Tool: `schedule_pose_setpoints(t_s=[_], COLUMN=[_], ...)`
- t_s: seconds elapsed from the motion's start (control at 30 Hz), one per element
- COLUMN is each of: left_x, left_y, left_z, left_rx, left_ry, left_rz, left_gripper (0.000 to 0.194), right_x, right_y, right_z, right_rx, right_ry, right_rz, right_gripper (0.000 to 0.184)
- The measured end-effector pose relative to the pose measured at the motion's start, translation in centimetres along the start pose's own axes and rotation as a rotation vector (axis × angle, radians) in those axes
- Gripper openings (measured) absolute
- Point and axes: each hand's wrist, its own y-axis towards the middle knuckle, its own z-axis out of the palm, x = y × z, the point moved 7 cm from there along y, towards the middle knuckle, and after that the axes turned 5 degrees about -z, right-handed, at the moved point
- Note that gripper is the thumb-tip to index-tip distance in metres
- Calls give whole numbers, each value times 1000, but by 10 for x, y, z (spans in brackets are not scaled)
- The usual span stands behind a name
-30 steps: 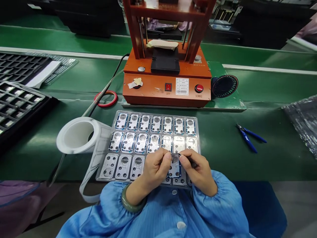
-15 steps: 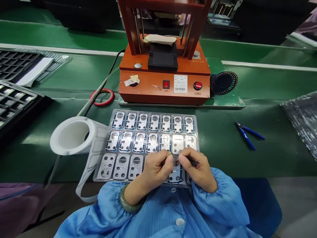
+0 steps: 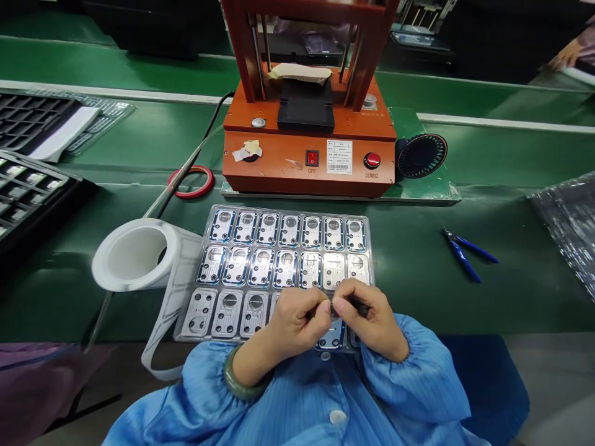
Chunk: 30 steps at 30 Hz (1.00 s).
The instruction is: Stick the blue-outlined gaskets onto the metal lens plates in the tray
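My left hand (image 3: 301, 321) is closed in a pinch, thumb against bent forefinger, above the front row of a clear plastic tray (image 3: 370, 243). My right hand (image 3: 368, 316) also pinches, its fingertips meeting or almost meeting those of the left. What lies between the fingertips is too small to make out. Something dark shows inside the curled fingers of my right hand; its kind is hidden. Under the hands sits a flat metal plate with blue edging (image 3: 332, 337), partly covered. Similar silver plates (image 3: 230, 314) with round holes fill the tray's pockets in three rows.
A roll of white backing film (image 3: 134, 254) stands left of the tray, its strip hanging over the table edge. Behind the tray is an orange press (image 3: 279, 167). Red tape (image 3: 207, 186), blue-handled cutters (image 3: 465, 257), a small black fan (image 3: 422, 155) and black trays (image 3: 37, 192) lie around.
My fingertips have come closer together, and my left hand has dropped slightly toward me. Another person's hand now shows at the far upper right.
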Motion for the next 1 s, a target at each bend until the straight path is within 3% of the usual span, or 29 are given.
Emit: schedule_pose_setpoints(t_s=[0.3, 0.53, 0.7, 1.0], left_x=[3, 19, 19, 19], left_y=[1, -3, -3, 1], left_z=[2, -13, -9, -12], left_rx=[18, -171, -109, -136], left_ry=[2, -88, -221, -240], left_rz=[-46, -281, -263, -256], left_gripper=[27, 27, 17, 16], right_x=[-2, 2, 1, 7], right_y=[-1, 2, 2, 4], right_z=[0, 1, 4, 11], right_rx=[-16, -19, 7, 76], right_ry=[-36, -38, -105, -222], right_rz=[11, -11, -28, -118], right_gripper=[20, 17, 14, 10])
